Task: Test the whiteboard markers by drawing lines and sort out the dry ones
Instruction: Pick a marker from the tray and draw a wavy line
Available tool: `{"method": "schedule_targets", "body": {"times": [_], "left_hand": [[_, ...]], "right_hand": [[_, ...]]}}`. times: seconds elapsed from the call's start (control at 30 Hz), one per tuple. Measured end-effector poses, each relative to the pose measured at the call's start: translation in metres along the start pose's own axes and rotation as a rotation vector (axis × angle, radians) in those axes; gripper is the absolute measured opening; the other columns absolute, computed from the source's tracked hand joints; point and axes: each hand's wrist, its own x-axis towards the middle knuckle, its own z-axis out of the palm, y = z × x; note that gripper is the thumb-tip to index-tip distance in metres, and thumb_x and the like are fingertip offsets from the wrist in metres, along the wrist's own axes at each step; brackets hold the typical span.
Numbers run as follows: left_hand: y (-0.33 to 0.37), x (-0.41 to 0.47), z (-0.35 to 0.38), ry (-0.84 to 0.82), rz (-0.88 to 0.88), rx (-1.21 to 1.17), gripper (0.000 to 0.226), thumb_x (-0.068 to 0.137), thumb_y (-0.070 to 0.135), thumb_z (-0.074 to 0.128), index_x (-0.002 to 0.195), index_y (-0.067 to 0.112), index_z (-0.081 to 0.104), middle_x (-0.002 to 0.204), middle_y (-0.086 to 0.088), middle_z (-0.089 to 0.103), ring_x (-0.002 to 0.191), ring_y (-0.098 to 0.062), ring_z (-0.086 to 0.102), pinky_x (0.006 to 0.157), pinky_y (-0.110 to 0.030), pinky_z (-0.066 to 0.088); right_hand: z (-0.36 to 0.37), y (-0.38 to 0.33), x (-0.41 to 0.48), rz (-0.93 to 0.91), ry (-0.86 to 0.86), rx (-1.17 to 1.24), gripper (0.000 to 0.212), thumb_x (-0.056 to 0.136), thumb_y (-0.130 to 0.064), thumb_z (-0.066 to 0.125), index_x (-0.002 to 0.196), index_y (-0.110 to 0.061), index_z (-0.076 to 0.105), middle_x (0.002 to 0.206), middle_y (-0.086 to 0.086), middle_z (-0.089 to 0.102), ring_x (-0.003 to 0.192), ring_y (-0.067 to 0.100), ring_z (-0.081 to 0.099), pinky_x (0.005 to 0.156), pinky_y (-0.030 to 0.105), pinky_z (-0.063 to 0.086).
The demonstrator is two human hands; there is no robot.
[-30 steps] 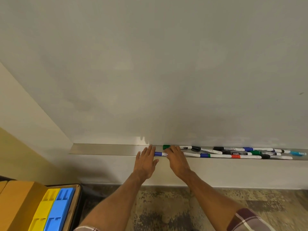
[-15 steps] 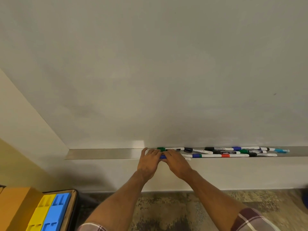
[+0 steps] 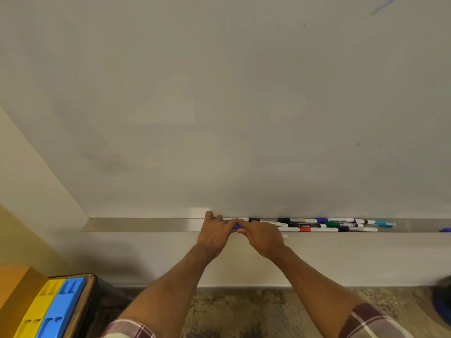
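Note:
A wide whiteboard (image 3: 219,106) fills the view, with a metal tray (image 3: 146,224) along its lower edge. Several capped markers (image 3: 317,225) lie in the tray, white-bodied with black, blue, green, red and teal parts. My left hand (image 3: 214,234) and my right hand (image 3: 262,236) meet at the left end of that row. Both have fingers curled around a blue-capped marker (image 3: 237,227), of which only a blue bit shows between them. A faint blue line (image 3: 383,6) marks the board at the top right.
A box with yellow and blue trays (image 3: 51,311) stands on the floor at the lower left, beside an orange box (image 3: 14,286). A dark round object (image 3: 443,301) sits at the right edge. One more blue marker (image 3: 446,230) lies at the tray's far right.
My hands have come together on the blue-capped marker; the left hand went from flat and open beside it to curled on it. The camera has tilted upward, showing more board.

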Motion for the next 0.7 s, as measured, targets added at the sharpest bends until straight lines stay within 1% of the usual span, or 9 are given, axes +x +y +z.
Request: {"method": "schedule_targets", "body": {"times": [0.07, 0.13, 0.2, 0.23, 0.3, 0.33, 0.47, 0.6, 0.7], "left_hand": [[0.011, 0.001, -0.004, 0.028, 0.016, 0.009, 0.029, 0.100, 0.019, 0.051, 0.129, 0.022, 0.047, 0.114, -0.002, 0.069, 0.101, -0.025, 0.057, 0.095, -0.039, 0.027], [0.020, 0.001, -0.004, 0.039, -0.004, 0.002, 0.026, 0.100, 0.021, 0.050, 0.126, 0.022, 0.049, 0.116, -0.001, 0.067, 0.104, -0.024, 0.056, 0.095, -0.039, 0.026], [0.024, 0.001, -0.006, 0.104, -0.076, -0.049, 0.022, 0.101, 0.025, 0.045, 0.122, 0.023, 0.052, 0.118, 0.001, 0.063, 0.108, -0.023, 0.055, 0.095, -0.040, 0.028], [0.024, 0.002, -0.009, 0.172, -0.102, -0.069, 0.020, 0.099, 0.027, 0.050, 0.119, 0.023, 0.055, 0.120, 0.001, 0.062, 0.109, -0.023, 0.056, 0.095, -0.042, 0.032], [0.021, 0.009, -0.019, 0.308, -0.102, -0.060, 0.030, 0.091, 0.029, 0.066, 0.119, 0.021, 0.061, 0.127, -0.004, 0.062, 0.115, -0.028, 0.059, 0.093, -0.048, 0.042], [0.019, 0.012, -0.025, 0.343, -0.104, -0.048, 0.035, 0.089, 0.032, 0.066, 0.122, 0.019, 0.062, 0.133, -0.006, 0.060, 0.120, -0.030, 0.057, 0.094, -0.050, 0.043], [0.019, 0.027, -0.056, 0.420, -0.085, 0.006, 0.050, 0.102, 0.042, 0.030, 0.142, 0.018, 0.049, 0.152, -0.008, 0.041, 0.139, -0.033, 0.039, 0.109, -0.052, 0.028], [0.014, 0.055, -0.100, 0.509, -0.106, 0.016, 0.055, 0.103, 0.045, 0.025, 0.152, 0.020, 0.032, 0.160, -0.005, 0.023, 0.147, -0.031, 0.022, 0.116, -0.055, 0.018], [0.011, 0.085, -0.149, 0.594, -0.105, 0.024, 0.057, 0.103, 0.046, 0.024, 0.153, 0.018, 0.029, 0.161, -0.005, 0.019, 0.148, -0.030, 0.016, 0.117, -0.055, 0.014]], "right_hand": [[-0.007, 0.007, -0.011, 0.010, 0.032, 0.022, 0.061, 0.091, -0.061, 0.019, 0.141, -0.033, 0.040, 0.105, 0.001, 0.069, 0.088, 0.016, 0.064, 0.073, 0.017, 0.041], [-0.011, 0.015, -0.019, 0.043, 0.032, 0.100, 0.065, 0.091, -0.065, 0.024, 0.143, -0.029, 0.037, 0.111, 0.000, 0.067, 0.093, 0.017, 0.064, 0.077, 0.021, 0.046], [-0.018, 0.021, -0.023, 0.119, 0.056, 0.202, 0.051, 0.095, -0.047, 0.046, 0.136, -0.018, 0.038, 0.107, 0.001, 0.063, 0.090, 0.019, 0.063, 0.077, 0.029, 0.050], [-0.024, 0.023, -0.023, 0.137, 0.079, 0.231, 0.040, 0.095, -0.036, 0.050, 0.128, -0.016, 0.037, 0.100, 0.003, 0.061, 0.083, 0.019, 0.061, 0.073, 0.031, 0.051], [-0.036, 0.027, -0.018, 0.133, 0.112, 0.241, 0.024, 0.094, -0.018, 0.049, 0.115, -0.015, 0.036, 0.089, 0.006, 0.056, 0.071, 0.019, 0.056, 0.067, 0.034, 0.051], [-0.043, 0.028, -0.016, 0.132, 0.125, 0.235, 0.020, 0.094, -0.013, 0.046, 0.111, -0.016, 0.036, 0.087, 0.007, 0.054, 0.070, 0.019, 0.055, 0.066, 0.034, 0.051], [-0.074, 0.031, -0.005, 0.130, 0.250, 0.244, 0.022, 0.095, -0.006, 0.043, 0.117, -0.010, 0.044, 0.099, 0.010, 0.055, 0.079, 0.022, 0.054, 0.073, 0.034, 0.049], [-0.125, 0.034, 0.012, -0.045, 0.470, 0.308, 0.031, 0.099, -0.014, 0.040, 0.129, -0.012, 0.048, 0.109, 0.008, 0.057, 0.086, 0.021, 0.058, 0.077, 0.034, 0.051], [-0.179, 0.032, 0.034, -0.082, 0.603, 0.362, 0.034, 0.100, -0.018, 0.043, 0.134, -0.015, 0.046, 0.118, 0.006, 0.058, 0.101, 0.014, 0.058, 0.086, 0.013, 0.042]]}}
